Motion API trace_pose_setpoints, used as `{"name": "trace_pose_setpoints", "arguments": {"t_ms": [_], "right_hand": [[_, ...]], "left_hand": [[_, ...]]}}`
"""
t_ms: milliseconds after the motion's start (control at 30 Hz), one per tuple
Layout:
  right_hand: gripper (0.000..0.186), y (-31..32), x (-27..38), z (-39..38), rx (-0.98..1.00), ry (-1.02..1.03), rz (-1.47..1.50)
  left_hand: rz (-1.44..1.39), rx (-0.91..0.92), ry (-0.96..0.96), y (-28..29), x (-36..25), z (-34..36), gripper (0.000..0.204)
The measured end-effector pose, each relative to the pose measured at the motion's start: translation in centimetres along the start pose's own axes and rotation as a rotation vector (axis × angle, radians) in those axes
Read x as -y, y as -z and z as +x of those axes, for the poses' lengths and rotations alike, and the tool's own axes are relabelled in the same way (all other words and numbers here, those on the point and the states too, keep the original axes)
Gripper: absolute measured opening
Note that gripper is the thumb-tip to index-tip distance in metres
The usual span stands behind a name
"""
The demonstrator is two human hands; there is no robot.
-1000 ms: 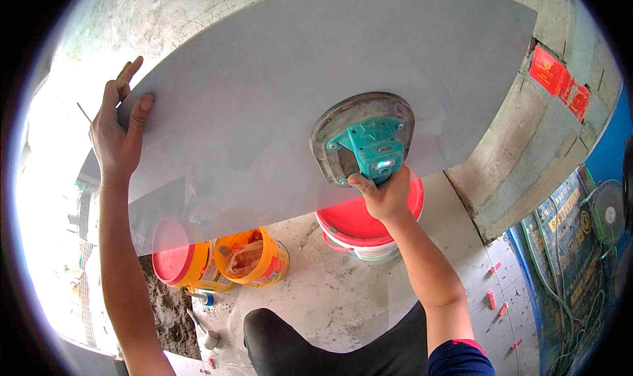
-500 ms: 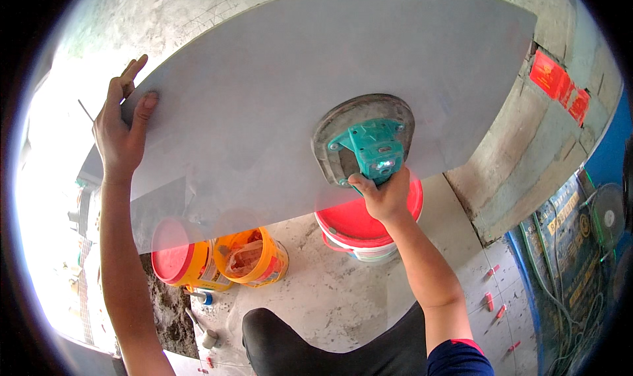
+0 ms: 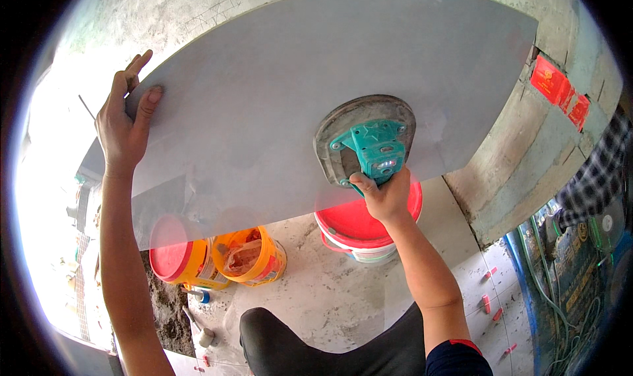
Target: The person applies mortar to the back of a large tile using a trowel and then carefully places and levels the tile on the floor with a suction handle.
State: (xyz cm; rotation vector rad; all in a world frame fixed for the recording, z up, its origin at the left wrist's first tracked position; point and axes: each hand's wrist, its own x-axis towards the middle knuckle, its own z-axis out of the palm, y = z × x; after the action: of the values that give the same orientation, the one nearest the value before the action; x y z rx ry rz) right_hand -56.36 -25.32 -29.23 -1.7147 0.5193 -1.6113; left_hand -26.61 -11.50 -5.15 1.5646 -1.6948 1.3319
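Observation:
A large grey tile (image 3: 277,92) is held up against a rough cement wall (image 3: 521,158). My left hand (image 3: 125,122) grips the tile's left edge, thumb on its face. A round grey suction cup with a teal handle (image 3: 366,145) sticks to the tile's lower right part. My right hand (image 3: 386,194) is closed on the bottom of that teal handle.
Below the tile stand a white bucket with a red lid (image 3: 362,231), an open orange bucket (image 3: 250,257) and a yellow bucket with a red lid (image 3: 178,260). Red tile clips (image 3: 484,303) lie on the tiled floor. A person's checked sleeve (image 3: 597,165) shows at the right.
The tile has stayed almost where it was, with both hands keeping the same hold; the view only shifted slightly.

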Motion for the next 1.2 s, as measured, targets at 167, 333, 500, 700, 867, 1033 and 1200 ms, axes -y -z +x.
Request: {"name": "trace_pose_setpoints", "arguments": {"t_ms": [167, 333, 500, 700, 867, 1033, 1200], "right_hand": [[0.073, 0.1, -0.2, 0.0, 0.000, 0.007, -0.009], [0.071, 0.0, 0.1, 0.2, -0.016, 0.033, 0.005], [0.070, 0.1, 0.1, 0.1, -0.005, 0.019, 0.012], [0.069, 0.0, 0.3, 0.0, -0.006, 0.009, 0.012], [0.068, 0.2, 0.0, -0.1, 0.003, -0.002, -0.015], [0.068, 0.1, 0.2, 0.0, 0.012, -0.027, -0.014], [0.067, -0.4, 0.8, 0.2, 0.029, -0.039, 0.028]], "left_hand": [[0.000, -0.048, -0.024, -0.4, -0.2, 0.0, 0.051], [-0.001, -0.026, -0.017, -0.1, -0.4, 0.2, 0.050], [-0.031, 0.058, 0.077, 0.1, -0.2, 0.0, 0.051], [-0.033, 0.007, 0.017, 0.2, -0.5, 0.1, 0.050], [0.012, -0.033, -0.039, -0.3, -0.1, 0.0, 0.048], [0.001, -0.043, -0.043, -0.3, -0.1, 0.3, 0.046], [0.015, 0.021, 0.063, 0.2, 0.7, -0.4, 0.046]]}}
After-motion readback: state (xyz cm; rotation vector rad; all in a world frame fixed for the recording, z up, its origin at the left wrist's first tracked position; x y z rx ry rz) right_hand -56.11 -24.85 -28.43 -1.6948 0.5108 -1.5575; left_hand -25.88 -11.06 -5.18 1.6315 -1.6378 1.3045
